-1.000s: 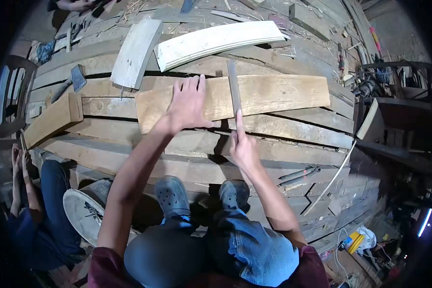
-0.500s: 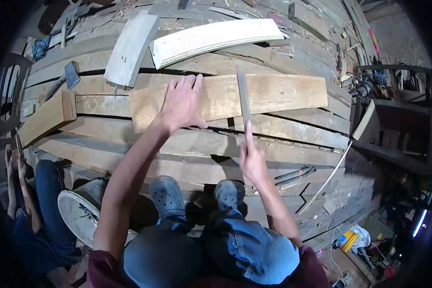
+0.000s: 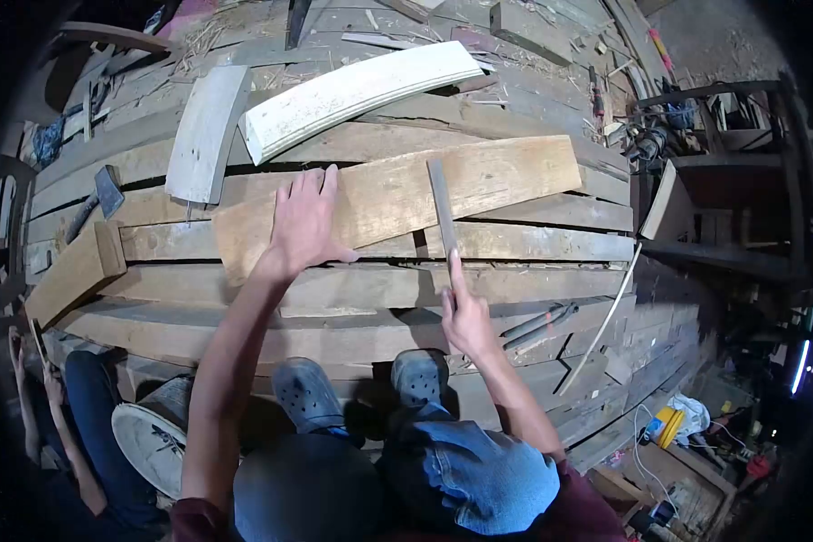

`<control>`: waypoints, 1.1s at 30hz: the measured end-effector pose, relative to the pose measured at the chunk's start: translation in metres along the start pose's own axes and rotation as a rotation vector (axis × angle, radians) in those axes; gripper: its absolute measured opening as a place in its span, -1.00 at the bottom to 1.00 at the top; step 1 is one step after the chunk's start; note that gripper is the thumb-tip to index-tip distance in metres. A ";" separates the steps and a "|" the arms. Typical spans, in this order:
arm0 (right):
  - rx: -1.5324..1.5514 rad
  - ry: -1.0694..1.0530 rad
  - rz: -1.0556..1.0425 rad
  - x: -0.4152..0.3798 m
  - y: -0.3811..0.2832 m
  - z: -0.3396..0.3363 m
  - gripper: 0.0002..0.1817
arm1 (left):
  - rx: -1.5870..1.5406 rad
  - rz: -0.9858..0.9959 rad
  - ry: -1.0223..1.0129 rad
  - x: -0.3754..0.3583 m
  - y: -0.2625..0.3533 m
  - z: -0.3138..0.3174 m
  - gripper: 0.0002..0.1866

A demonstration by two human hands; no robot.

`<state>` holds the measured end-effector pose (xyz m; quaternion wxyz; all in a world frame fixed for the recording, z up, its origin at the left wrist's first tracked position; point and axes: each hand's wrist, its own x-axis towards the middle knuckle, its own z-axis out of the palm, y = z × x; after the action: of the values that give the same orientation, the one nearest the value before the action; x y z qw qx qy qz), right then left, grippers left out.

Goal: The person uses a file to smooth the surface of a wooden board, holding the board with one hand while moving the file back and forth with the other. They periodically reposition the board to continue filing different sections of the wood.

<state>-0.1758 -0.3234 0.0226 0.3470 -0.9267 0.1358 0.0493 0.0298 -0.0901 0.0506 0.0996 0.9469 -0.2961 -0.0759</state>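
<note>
A wide tan wooden plank (image 3: 506, 172) lies slantwise across the board flooring. Pressed flat on its left part is my left hand (image 3: 305, 217), fingers reaching the far edge and thumb spread toward the near edge. My right hand (image 3: 468, 318) is closed on what looks like a flat metal file (image 3: 442, 203), index finger stretched along it. The grey bar lies across the plank, its far end over the wood and its near end past the front edge. The handle is hidden in my palm.
Beyond the plank are a white moulded board (image 3: 361, 95) and a whitish board (image 3: 210, 135). A hatchet (image 3: 107, 191) and a thick wooden block (image 3: 79, 271) lie left. A bucket (image 3: 154, 443) stands near another person's leg (image 3: 95, 406). Dark tongs-like tools (image 3: 540, 325) lie right.
The file has been drawn back toward me across the plank. The view has shifted, and the plank now appears further left and more tilted. My left hand stays on it.
</note>
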 end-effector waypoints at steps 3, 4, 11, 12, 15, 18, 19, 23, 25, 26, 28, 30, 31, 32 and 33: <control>-0.015 -0.080 0.100 -0.005 0.002 -0.005 -0.21 | -0.034 -0.005 0.002 0.000 0.000 0.000 0.35; 0.004 -0.046 0.065 0.002 0.002 -0.004 -0.21 | -0.047 0.001 0.006 0.000 0.000 0.000 0.35; -0.030 -0.030 0.079 0.036 -0.004 -0.019 -0.23 | -0.003 -0.026 -0.061 0.001 0.003 -0.002 0.40; -0.007 -0.017 0.074 0.020 -0.001 -0.014 -0.23 | 0.005 -0.037 -0.077 0.002 0.002 -0.003 0.41; 0.009 -0.040 0.103 0.014 0.006 -0.014 -0.23 | -0.018 -0.029 -0.050 0.002 0.001 -0.003 0.42; -0.002 -0.026 0.132 0.029 0.017 -0.025 -0.26 | -0.057 -0.034 -0.044 -0.002 0.000 0.002 0.44; -0.028 0.005 0.141 0.046 0.024 -0.034 -0.26 | -0.069 -0.020 -0.032 -0.003 -0.002 0.003 0.44; -0.074 0.083 0.172 0.082 0.041 -0.057 -0.28 | -0.083 -0.025 -0.054 0.002 0.001 -0.001 0.43; -0.075 0.117 0.183 0.077 0.037 -0.049 -0.28 | -0.095 -0.048 -0.084 0.001 0.003 -0.006 0.42; -0.077 0.134 0.185 0.073 0.035 -0.042 -0.27 | -0.085 -0.044 -0.077 0.000 0.004 -0.007 0.42; -0.064 0.016 0.248 0.050 0.001 -0.035 -0.28 | -0.065 -0.037 -0.056 0.001 0.004 -0.006 0.41; 0.007 0.045 0.017 0.022 0.001 -0.014 -0.30 | -0.059 -0.031 -0.043 0.001 0.003 -0.007 0.41; -0.055 0.014 0.028 0.022 0.007 -0.017 -0.30 | -0.058 -0.026 -0.033 0.001 0.002 -0.005 0.41; -0.114 -0.018 0.045 0.021 0.014 -0.023 -0.31 | -0.056 -0.018 -0.029 -0.001 0.002 -0.003 0.41; -0.169 -0.048 0.064 0.019 0.021 -0.031 -0.32 | -0.063 -0.017 -0.029 -0.001 0.002 -0.003 0.42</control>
<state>-0.1634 -0.3627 0.0290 0.2690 -0.9463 0.1525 0.0940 0.0281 -0.0906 0.0537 0.1245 0.9446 -0.2869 -0.0998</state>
